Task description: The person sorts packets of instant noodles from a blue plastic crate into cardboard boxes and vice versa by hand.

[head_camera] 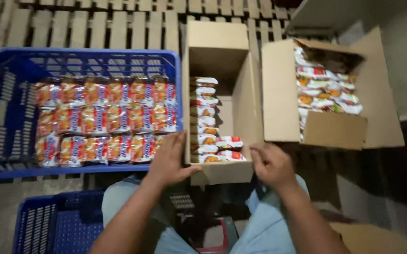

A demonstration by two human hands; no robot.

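— Where are your hands right now?

— Your left hand (168, 160) lies flat against the near left corner of the open cardboard box (222, 171) in front of you, fingers spread, thumb along the front flap. Its grip is loose and open; it presses on the cardboard and holds nothing. Your right hand (271, 164) sits at the near right corner of that box, fingers curled inward. It touches the cardboard edge, but you cannot tell whether the grip is closed on the flap or only resting there.

— And the box itself?

— It stands just beyond your knees, between the blue crate (6, 117) on your left and a second cardboard box (283, 94) on your right. Its flaps stand up. Inside, snack packets (204, 122) are stacked in a column along the left wall, with two more lying at the near end beside your right hand. The right part of its floor is bare cardboard.

— What is around it?

— The blue crate holds three rows of orange packets (105, 120), lying flat side by side. The second cardboard box is tilted towards you and filled with the same kind of packets. A second blue crate (58, 226) sits by your left leg, and wooden pallets (95, 28) lie beyond everything.
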